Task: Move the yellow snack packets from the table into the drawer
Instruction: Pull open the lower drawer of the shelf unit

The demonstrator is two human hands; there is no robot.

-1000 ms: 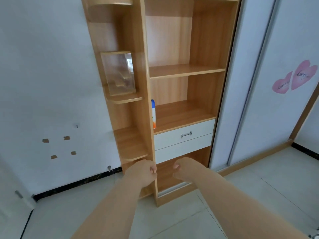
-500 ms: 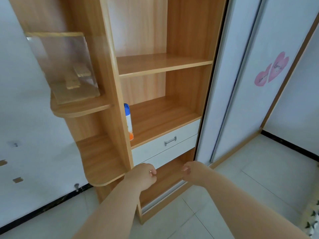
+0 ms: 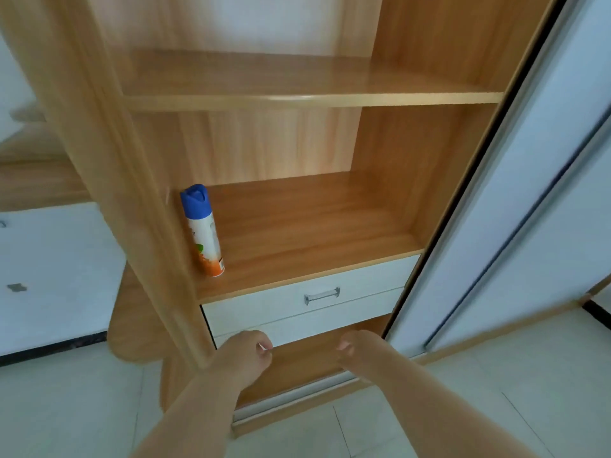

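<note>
You are at the very start: the drawer (image 3: 297, 302) sits closed, both your left hand (image 3: 246, 353) and right hand (image 3: 358, 350) are loosely curled around nothing, and no yellow snack packets or table are in view

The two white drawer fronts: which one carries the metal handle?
The upper drawer front, directly under the shelf with the spray can, has the metal handle. The lower drawer front beneath it shows none.
</note>
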